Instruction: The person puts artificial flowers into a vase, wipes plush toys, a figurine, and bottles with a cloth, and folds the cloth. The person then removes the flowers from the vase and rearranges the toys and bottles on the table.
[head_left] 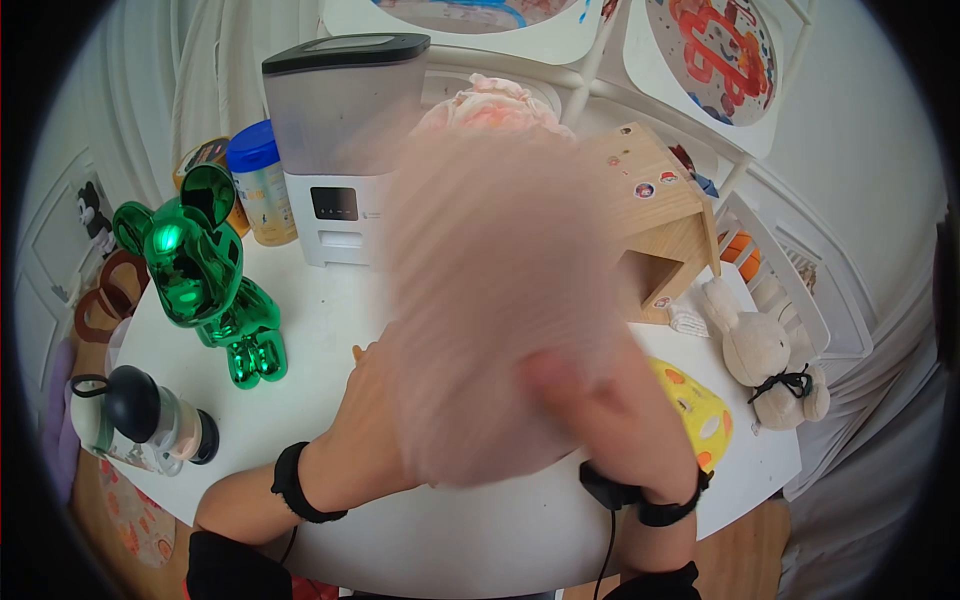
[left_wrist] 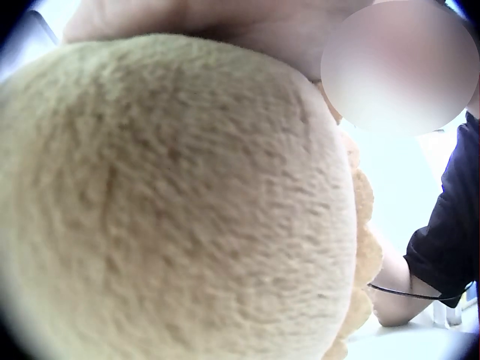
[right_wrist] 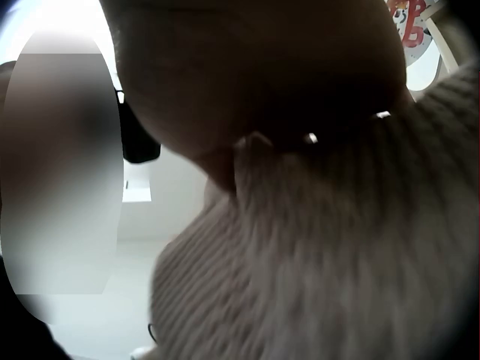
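Note:
Both hands hold up a large soft plush toy [head_left: 490, 260], blurred in the head view, close to the camera and over the table. Its pinkish-brown ribbed cloth fills much of the right wrist view. The left wrist view shows a rounded, fuzzy cream part [left_wrist: 172, 195] with a tan scalloped trim [left_wrist: 364, 225] along one side. My right hand [head_left: 610, 405] grips the toy's lower right side, thumb on the near face. My left hand [head_left: 370, 430] holds it from the left and behind, its fingers mostly hidden by the toy.
On the white table [head_left: 320, 400] stand a shiny green bear figure [head_left: 215, 270], a bottle with a black lid [head_left: 140, 405], a feeder-like machine [head_left: 345, 150] and a blue-lidded jar [head_left: 262, 185]. To the right are a wooden house [head_left: 650, 200], a yellow spotted item [head_left: 700, 410] and a plush rabbit [head_left: 755, 350].

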